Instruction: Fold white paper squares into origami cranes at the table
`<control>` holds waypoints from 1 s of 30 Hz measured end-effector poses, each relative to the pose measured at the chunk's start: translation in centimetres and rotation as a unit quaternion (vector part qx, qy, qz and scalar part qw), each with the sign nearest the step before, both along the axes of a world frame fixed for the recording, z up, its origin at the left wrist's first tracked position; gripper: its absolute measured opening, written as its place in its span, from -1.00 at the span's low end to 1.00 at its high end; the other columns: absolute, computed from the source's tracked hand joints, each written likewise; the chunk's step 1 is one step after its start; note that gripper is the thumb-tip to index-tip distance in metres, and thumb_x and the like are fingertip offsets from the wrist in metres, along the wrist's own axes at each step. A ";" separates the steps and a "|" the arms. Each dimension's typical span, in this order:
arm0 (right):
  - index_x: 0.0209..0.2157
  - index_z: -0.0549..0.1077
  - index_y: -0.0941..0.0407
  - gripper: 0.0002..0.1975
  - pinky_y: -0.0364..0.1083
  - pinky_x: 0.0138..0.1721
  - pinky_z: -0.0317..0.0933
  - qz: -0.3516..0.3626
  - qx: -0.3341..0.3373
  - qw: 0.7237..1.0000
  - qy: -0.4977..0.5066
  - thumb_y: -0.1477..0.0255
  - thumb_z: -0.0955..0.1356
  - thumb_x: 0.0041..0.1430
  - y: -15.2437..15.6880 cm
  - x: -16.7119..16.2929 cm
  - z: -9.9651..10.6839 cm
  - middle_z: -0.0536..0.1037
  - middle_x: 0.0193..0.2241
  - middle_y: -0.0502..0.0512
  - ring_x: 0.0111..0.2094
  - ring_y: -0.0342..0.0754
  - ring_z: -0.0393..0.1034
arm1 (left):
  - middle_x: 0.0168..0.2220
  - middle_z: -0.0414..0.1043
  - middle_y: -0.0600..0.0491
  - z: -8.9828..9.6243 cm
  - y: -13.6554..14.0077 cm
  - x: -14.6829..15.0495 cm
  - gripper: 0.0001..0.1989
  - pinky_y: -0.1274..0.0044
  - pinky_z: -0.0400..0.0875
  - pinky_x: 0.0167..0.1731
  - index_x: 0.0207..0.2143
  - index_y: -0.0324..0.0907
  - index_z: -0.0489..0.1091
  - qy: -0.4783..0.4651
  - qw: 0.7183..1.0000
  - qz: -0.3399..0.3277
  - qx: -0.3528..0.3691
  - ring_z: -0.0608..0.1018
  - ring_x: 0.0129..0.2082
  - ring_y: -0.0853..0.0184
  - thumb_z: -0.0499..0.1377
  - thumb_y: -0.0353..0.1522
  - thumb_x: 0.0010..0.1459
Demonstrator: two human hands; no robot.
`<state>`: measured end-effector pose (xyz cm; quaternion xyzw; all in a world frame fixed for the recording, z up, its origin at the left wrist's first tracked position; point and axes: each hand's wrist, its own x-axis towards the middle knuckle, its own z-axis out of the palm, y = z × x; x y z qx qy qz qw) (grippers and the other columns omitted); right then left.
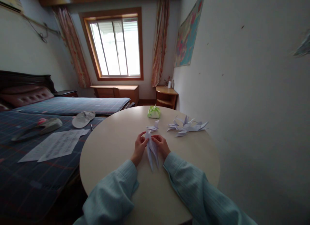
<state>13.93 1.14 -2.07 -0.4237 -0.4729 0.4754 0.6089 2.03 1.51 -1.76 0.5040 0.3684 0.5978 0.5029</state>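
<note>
Between my two hands is a folded white paper piece [151, 149], with two long narrow points hanging toward me. My left hand [139, 147] pinches its upper left side between thumb and fingers. On the other side, my right hand [161, 144] grips the upper right edge, fingertips close together. Just beyond my hands lies a folded paper crane [153, 126] on the round table [108, 144]. Farther right is a cluster of several more folded paper cranes [186, 125], some overlapping.
A green and white tissue pack [154, 112] sits near the table's far edge. To the left, a bed [36, 183] holds printed sheets [58, 144], a light cap [83, 119] and a bag [49, 125]. The wall [254, 121] stands close on the right.
</note>
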 end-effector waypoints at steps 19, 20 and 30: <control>-0.40 0.37 0.15 -0.63 -0.07 -0.28 0.23 0.005 0.003 0.999 -0.041 0.33 0.44 -0.34 0.1 -0.1 -0.2 0.46 -0.40 0.05 -0.34 -0.06 0.36 | -0.63 0.13 0.22 -0.3 0.4 -0.3 -0.59 0.67 0.15 -0.62 -0.15 -0.21 0.30 0.032 0.997 0.070 0.027 0.26 -0.62 0.52 0.17 -0.34 -0.13; -0.40 0.37 0.15 -0.64 -0.07 -0.29 0.23 0.008 0.002 0.999 -0.039 0.33 0.44 -0.33 0.1 -0.2 -0.2 0.46 -0.40 0.04 -0.34 -0.07 0.36 | -0.63 0.13 0.22 -0.3 0.4 -0.3 -0.59 0.67 0.15 -0.61 -0.15 -0.21 0.30 0.032 0.997 0.070 0.026 0.26 -0.62 0.52 0.17 -0.34 -0.13; -0.43 0.39 0.16 -0.79 -0.15 -0.36 0.20 0.002 0.006 1.000 -0.025 0.46 0.33 -0.25 -0.2 0.0 -0.1 0.45 -0.46 -0.01 -0.42 -0.14 0.32 | -0.63 0.15 0.22 0.0 0.1 -0.1 -0.56 0.65 0.19 -0.58 -0.16 -0.22 0.30 0.018 0.999 0.037 0.004 0.28 -0.61 0.52 0.20 -0.31 -0.16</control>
